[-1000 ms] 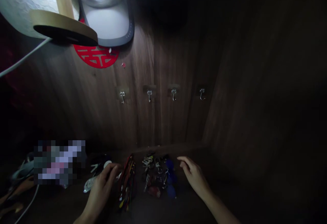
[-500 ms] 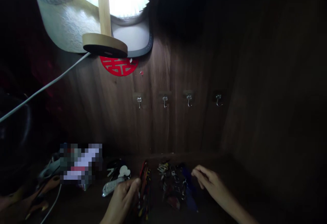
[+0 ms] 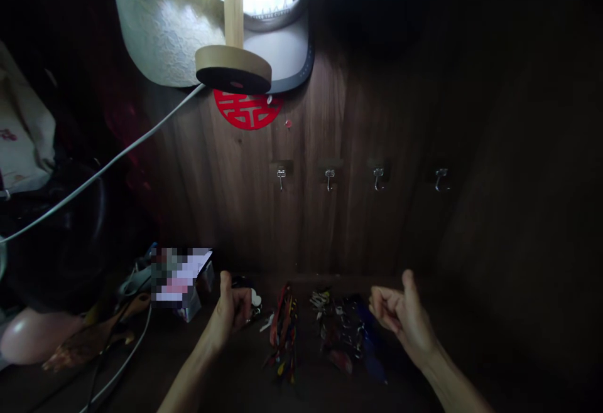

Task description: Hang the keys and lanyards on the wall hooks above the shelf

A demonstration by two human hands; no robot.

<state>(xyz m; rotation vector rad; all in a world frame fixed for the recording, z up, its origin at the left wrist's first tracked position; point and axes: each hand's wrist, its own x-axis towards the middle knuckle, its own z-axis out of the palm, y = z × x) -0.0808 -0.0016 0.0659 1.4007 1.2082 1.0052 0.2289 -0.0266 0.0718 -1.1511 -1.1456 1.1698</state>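
My left hand point(image 3: 232, 312) is a closed fist with the thumb up, low on a dark wooden shelf. A small white and dark key fob point(image 3: 255, 300) sits right at its fingers; whether the fingers grip it is hidden. My right hand point(image 3: 404, 317) is also curled into a fist, thumb raised, with nothing visible in it. Between the hands lie a red lanyard bundle point(image 3: 284, 326) and a heap of keys and key rings point(image 3: 338, 328) with a blue tag point(image 3: 372, 345). Several bare metal hooks point(image 3: 330, 178) are fixed in a row on the wooden back panel above.
A lit lamp with a round wooden base point(image 3: 233, 69) is at the top, its white cable point(image 3: 108, 165) running left. A red paper cut-out point(image 3: 247, 109) is stuck below it. A small box point(image 3: 181, 275), a wooden utensil point(image 3: 94, 339) and a pink object point(image 3: 28, 335) lie at the left.
Both hands have drawn back from the keys and lanyards and curled from loosely open into fists with thumbs up. The view has swung left, so everything sits further right.
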